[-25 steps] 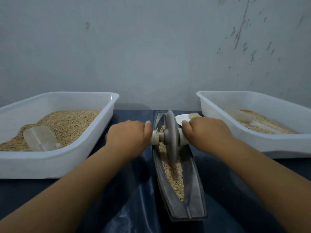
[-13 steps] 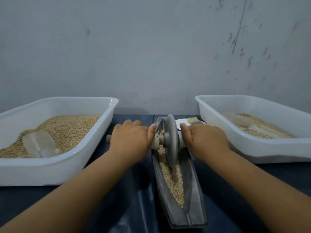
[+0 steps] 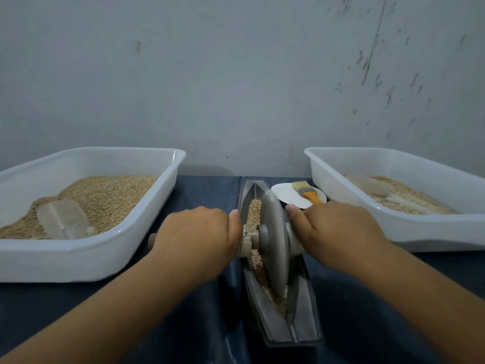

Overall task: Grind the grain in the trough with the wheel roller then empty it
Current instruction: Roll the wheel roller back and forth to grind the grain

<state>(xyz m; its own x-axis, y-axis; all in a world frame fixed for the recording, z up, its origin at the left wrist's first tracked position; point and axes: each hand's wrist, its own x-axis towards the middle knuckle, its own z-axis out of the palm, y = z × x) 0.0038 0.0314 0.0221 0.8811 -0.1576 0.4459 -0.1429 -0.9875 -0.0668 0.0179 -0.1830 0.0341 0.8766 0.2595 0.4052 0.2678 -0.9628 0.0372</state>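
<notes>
Two white tubs [image 3: 86, 248] [image 3: 409, 229] of grain flank a grey trough [image 3: 301, 311] on the dark table. The wheel roller [image 3: 273, 240] stands upright in it among the grain [image 3: 254, 214]. The left hand [image 3: 196, 237] and right hand [image 3: 338, 232] clasp its axle handles, fingers curled round them.

Grey wheel roller [image 3: 273, 243] stands upright in grain-filled [image 3: 254, 214] metal trough [image 3: 301, 311].
</notes>
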